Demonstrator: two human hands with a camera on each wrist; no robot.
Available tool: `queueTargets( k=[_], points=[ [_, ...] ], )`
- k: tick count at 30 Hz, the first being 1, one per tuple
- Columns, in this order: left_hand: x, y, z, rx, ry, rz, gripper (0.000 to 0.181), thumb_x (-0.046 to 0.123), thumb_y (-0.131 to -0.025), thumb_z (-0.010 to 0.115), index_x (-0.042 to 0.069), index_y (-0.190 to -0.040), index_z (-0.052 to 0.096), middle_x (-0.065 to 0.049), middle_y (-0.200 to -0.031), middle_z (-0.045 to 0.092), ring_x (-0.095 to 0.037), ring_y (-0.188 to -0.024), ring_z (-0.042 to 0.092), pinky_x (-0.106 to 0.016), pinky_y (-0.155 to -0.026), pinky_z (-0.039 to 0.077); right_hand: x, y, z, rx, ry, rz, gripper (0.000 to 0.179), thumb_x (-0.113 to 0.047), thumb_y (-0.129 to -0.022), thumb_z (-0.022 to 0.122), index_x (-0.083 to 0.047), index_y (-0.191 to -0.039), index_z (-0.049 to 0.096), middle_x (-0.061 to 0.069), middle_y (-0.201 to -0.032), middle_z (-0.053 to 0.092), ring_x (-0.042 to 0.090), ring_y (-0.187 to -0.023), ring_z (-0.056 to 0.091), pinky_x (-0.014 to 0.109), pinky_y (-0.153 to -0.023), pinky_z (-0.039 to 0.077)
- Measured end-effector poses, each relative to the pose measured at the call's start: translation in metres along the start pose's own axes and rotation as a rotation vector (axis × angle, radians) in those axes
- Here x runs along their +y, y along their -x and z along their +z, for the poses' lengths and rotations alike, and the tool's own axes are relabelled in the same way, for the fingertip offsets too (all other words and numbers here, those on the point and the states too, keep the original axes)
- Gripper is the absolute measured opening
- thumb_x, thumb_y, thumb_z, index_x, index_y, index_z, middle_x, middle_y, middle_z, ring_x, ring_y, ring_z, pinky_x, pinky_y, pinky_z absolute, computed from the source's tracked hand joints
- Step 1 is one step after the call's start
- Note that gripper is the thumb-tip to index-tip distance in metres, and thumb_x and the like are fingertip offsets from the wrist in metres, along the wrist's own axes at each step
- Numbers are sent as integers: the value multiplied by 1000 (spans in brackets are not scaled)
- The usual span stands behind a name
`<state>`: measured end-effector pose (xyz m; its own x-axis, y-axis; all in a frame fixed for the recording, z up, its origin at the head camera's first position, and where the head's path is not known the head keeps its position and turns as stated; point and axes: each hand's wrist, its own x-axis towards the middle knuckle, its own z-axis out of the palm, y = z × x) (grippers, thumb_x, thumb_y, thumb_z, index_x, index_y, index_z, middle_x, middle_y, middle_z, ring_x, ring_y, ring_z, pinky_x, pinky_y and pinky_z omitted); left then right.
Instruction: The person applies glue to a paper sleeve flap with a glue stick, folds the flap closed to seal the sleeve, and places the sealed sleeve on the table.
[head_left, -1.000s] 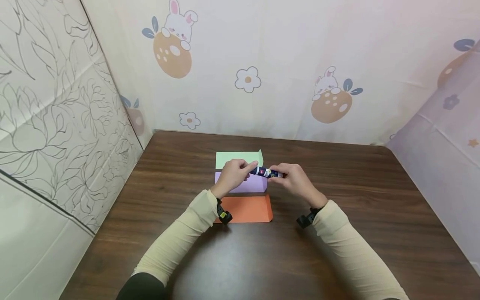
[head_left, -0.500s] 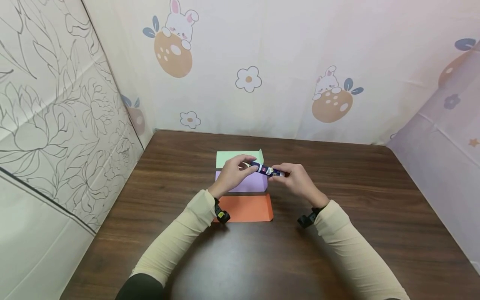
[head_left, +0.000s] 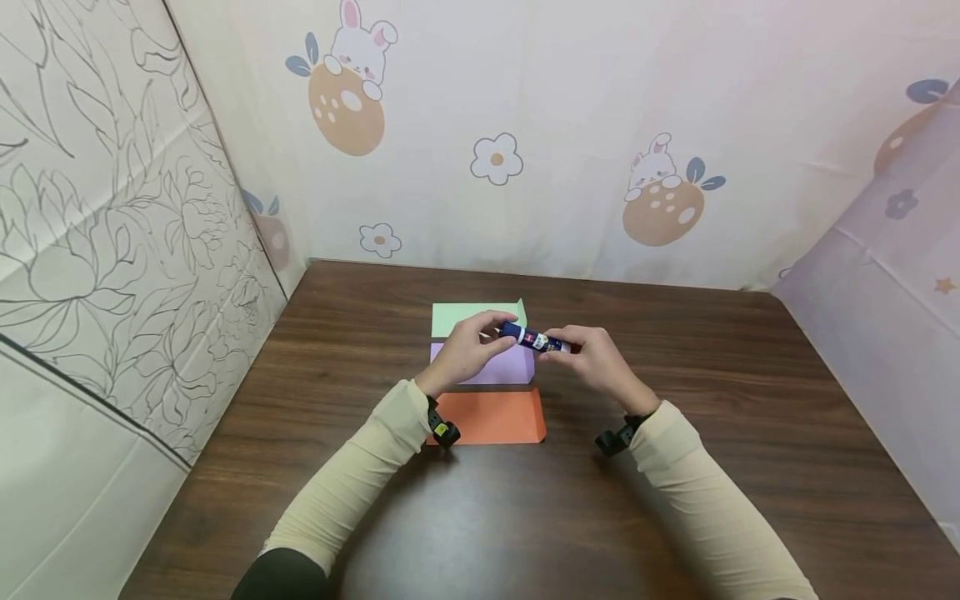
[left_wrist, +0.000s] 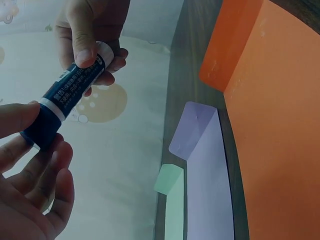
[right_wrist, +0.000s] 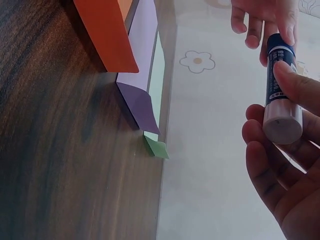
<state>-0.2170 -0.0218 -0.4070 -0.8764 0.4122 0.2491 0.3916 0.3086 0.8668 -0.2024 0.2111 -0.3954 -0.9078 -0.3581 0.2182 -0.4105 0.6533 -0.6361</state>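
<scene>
Coloured papers (head_left: 504, 372) lie on a dark table (head_left: 720, 375) before a rabbit-printed wall (head_left: 562, 208).

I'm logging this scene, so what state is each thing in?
Glue stick: held in the air, tilted
Cap: on the stick
Left hand: gripping the cap
Right hand: gripping the white end
Green paper: lying flat, end flap bent up
Purple paper: lying flat, end flap bent
Orange paper: lying flat, end flap bent

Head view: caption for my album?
Left hand and right hand hold a navy cylindrical tube over a brown wooden table with folded green paper, purple paper, orange paper.
</scene>
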Motion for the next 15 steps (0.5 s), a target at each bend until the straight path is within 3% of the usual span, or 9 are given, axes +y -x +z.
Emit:
queueTargets(
  k=[15],
  points=[
    [2, 0, -1, 3, -33, -22, 32, 17, -93, 67, 9, -124, 64, -9, -110, 68, -19, -89, 62, -24, -73, 52, 1, 0, 0, -3, -14, 0, 27, -13, -81, 78, -6, -107, 74, 7, -84, 65, 18, -69, 50, 23, -56, 40]
  ],
)
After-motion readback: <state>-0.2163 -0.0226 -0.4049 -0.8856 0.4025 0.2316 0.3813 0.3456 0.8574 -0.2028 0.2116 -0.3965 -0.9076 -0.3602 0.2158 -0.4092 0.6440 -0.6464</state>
